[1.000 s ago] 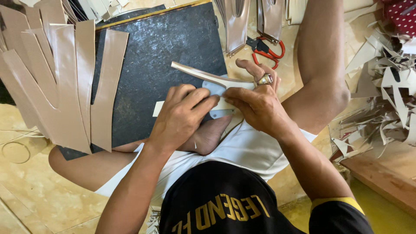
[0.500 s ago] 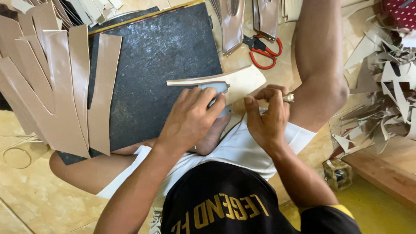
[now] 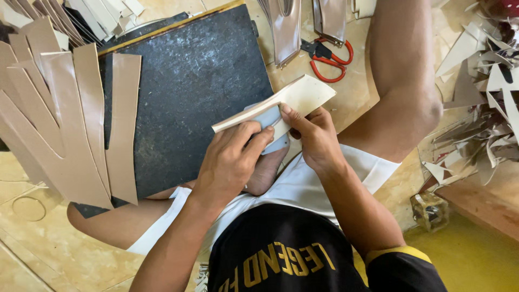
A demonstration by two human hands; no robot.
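Both hands meet over the person's lap, closed on a cream sheet piece [image 3: 294,97] with a pale blue template [image 3: 268,120] under it. The left hand [image 3: 230,162] has its fingers [image 3: 258,136] curled over the near edge, thumb beneath (how tightly, hard to say). The right hand [image 3: 316,138] pinches the same piece from the other side. Beyond the fingers lies a dark cutting board [image 3: 189,92]; red-handled scissors [image 3: 330,57] rest on the floor past the right hand. Tan cut strips [image 3: 81,124] fan out left of the left hand.
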